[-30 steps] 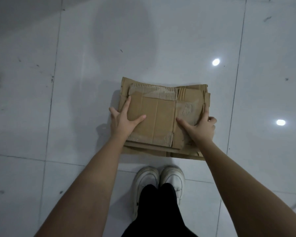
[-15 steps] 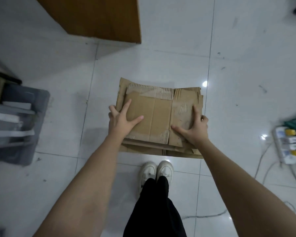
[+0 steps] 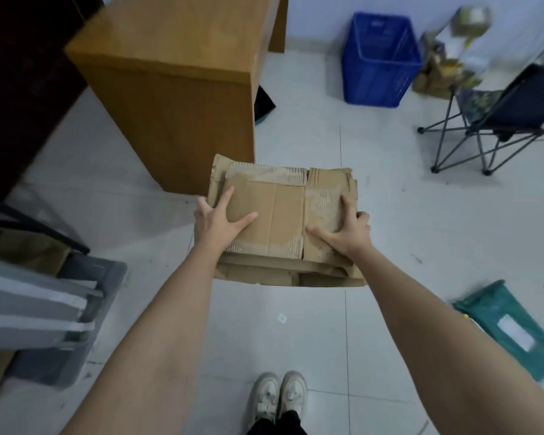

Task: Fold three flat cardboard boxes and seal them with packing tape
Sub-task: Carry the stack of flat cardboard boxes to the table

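Since a moment ago the view has swung up from bare floor tiles to take in a wooden desk (image 3: pixel 182 89), a blue crate (image 3: pixel 379 58) and a folding chair (image 3: pixel 496 114), while both hands keep their grip on the stack of flat cardboard boxes (image 3: pixel 283 221), carried in the air above the white tiled floor (image 3: pixel 421 230). The left hand (image 3: pixel 219 222) clamps the stack's left edge, thumb and forefinger spread flat on top and the other fingers wrapped under, out of sight. The right hand (image 3: pixel 347 229) holds the right edge the same way, its lower fingers hidden beneath. How many boxes the stack holds is hard to tell. White shoes (image 3: pixel 278 397) stand below. At left a grey bin (image 3: pixel 66 309) is cut off by the frame; at right lies a green bag (image 3: pixel 512 328). Things beyond the crate are blurred.
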A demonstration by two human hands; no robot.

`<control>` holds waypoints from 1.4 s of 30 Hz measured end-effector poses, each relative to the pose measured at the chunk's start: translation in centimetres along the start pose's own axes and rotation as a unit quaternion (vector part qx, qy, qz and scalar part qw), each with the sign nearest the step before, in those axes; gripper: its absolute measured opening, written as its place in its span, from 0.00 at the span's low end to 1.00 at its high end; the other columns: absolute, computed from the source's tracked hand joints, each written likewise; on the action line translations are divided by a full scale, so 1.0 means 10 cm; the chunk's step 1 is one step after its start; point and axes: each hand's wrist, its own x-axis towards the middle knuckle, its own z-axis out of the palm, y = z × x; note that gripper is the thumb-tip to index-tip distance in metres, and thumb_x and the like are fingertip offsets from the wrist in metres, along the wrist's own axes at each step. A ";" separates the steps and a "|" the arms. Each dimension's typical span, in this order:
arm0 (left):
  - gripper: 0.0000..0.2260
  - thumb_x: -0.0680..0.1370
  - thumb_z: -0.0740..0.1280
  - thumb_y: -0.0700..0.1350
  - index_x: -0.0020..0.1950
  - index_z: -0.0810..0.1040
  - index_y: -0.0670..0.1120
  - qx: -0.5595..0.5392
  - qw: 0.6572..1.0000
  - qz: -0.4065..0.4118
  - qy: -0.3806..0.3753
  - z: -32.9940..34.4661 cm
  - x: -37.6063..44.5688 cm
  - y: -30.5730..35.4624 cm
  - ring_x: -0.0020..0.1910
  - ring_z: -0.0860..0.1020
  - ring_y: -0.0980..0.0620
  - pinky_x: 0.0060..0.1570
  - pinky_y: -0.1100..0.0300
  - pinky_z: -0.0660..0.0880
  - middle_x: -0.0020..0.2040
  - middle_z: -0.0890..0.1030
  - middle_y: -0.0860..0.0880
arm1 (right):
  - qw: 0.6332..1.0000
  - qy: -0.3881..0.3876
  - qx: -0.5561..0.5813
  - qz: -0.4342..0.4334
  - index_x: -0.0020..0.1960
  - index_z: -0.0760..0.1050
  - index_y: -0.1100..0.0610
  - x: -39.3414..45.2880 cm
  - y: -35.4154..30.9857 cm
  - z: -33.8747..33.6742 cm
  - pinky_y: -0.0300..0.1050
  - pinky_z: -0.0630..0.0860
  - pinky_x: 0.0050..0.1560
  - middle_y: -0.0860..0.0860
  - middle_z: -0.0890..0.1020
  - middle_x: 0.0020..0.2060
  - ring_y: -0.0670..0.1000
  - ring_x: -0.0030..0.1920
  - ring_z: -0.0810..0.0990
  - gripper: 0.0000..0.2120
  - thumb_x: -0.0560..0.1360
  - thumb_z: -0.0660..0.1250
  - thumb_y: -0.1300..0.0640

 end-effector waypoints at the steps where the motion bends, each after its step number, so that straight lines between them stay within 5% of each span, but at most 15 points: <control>1: 0.38 0.68 0.63 0.72 0.74 0.56 0.63 -0.008 1.000 0.005 0.006 -0.14 -0.02 0.08 0.63 0.65 0.39 0.61 0.47 0.69 0.66 0.57 0.45 | 1.000 0.004 -0.002 -0.007 0.75 0.46 0.41 -0.04 -0.13 -0.11 0.60 0.61 0.68 0.58 0.59 0.68 0.63 0.69 0.60 0.54 0.59 0.74 0.32; 21: 0.37 0.67 0.63 0.73 0.73 0.59 0.63 -0.028 0.993 0.068 0.095 -2.16 -0.17 1.08 0.62 0.66 0.39 0.58 0.48 0.68 0.65 0.59 0.44 | 0.998 0.032 -0.005 -0.062 0.76 0.43 0.42 -0.38 -1.92 -1.34 0.61 0.59 0.71 0.60 0.56 0.73 0.62 0.73 0.57 0.60 0.56 0.73 0.28; 42: 0.38 0.67 0.63 0.73 0.73 0.60 0.61 -0.033 0.993 0.057 0.098 -1.89 1.98 2.65 0.61 0.69 0.38 0.54 0.48 0.71 0.66 0.57 0.46 | 0.997 0.041 -0.026 -0.063 0.76 0.44 0.42 2.04 -2.38 -2.39 0.62 0.57 0.70 0.60 0.51 0.75 0.66 0.73 0.54 0.58 0.57 0.72 0.28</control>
